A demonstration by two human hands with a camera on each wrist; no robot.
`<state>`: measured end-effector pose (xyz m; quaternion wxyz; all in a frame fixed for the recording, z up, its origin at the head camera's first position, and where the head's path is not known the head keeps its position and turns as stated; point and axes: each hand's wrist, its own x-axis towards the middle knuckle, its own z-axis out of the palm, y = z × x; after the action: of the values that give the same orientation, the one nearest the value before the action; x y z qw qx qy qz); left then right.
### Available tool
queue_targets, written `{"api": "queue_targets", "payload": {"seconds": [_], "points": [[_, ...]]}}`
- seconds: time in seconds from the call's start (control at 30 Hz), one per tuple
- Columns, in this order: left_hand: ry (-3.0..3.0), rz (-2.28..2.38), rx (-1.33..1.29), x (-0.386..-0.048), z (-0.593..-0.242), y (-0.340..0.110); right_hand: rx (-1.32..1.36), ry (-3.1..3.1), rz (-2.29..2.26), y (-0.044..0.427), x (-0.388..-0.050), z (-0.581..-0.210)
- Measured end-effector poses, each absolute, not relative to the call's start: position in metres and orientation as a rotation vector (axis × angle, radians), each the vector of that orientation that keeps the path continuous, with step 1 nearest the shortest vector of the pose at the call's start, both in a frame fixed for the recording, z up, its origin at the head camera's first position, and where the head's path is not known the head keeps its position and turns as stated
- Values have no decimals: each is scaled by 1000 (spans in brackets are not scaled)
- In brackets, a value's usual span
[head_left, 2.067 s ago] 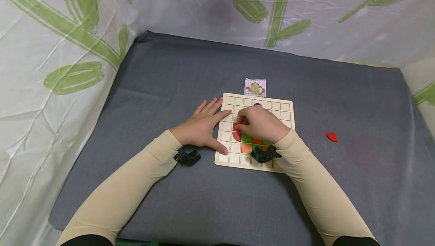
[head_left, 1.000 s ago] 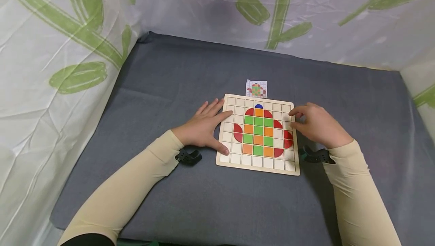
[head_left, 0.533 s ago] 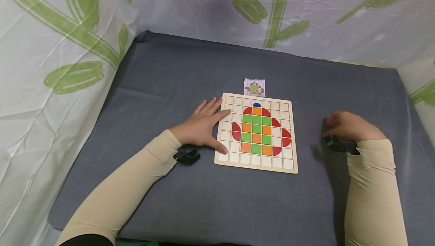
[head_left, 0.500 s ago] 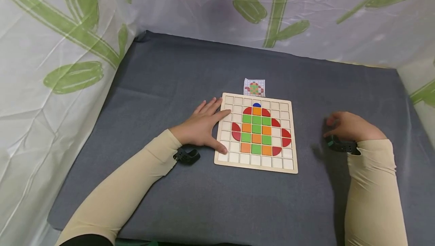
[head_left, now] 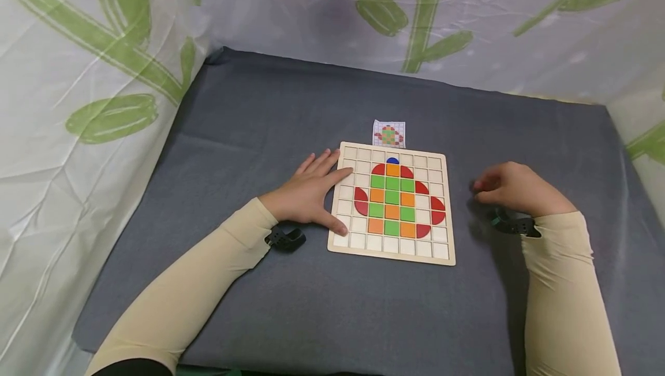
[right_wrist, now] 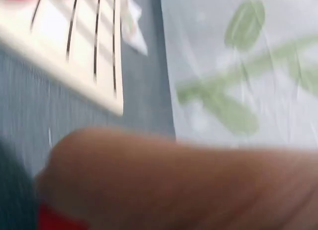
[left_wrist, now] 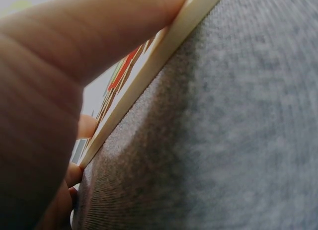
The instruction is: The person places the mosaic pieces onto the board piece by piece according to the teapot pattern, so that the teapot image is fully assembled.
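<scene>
A square wooden grid board lies flat on the table, with green and orange squares, red quarter-circle pieces and a blue half-round piece set in its cells. My left hand rests with spread, straight fingers on the board's left edge, thumb and forefinger over the cells. To the right of the board, apart from it, my right hand pinches a red quarter-circle piece. In the head view that piece is hidden by the fingers; only a red patch shows in the right wrist view.
A small paper card printed with a coloured grid pattern touches the board's far edge. Grey cloth covers the table. White curtains with green leaf prints stand behind and on the left.
My right hand went from over the board to the loose red piece on the right, picked it up, and has moved back left a little. My left hand stays on the board.
</scene>
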<state>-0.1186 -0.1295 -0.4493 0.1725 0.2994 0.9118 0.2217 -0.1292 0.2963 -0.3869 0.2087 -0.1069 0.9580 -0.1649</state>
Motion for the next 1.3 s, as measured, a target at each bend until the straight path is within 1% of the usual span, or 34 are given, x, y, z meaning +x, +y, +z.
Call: {"api": "queue_targets", "payload": {"seconds": [0.1,0.4,0.57,0.73,0.87,0.97,1.13,1.3], "points": [[2587,630,848,-118,-450,-129,-392,2709,-494,276,-127,-383],[2587,631,850,-118,-450,-128,-800,2859,-580,208,-111,-370],[2590,627,853,-119,-451,-129,-908,2855,-587,176,-109,-369],[2596,619,856,-119,-451,-129,-997,2817,-643,151,-114,-373],[2600,612,859,-119,-451,-128,-979,2766,-781,136,-121,-377],[2592,612,864,-118,-450,-128,-893,2741,-855,127,-125,-381],[2584,610,870,-118,-448,-128,-748,2697,-878,113,-126,-386],[2586,618,862,-117,-448,-129,-749,2647,-840,99,-127,-395]]}}
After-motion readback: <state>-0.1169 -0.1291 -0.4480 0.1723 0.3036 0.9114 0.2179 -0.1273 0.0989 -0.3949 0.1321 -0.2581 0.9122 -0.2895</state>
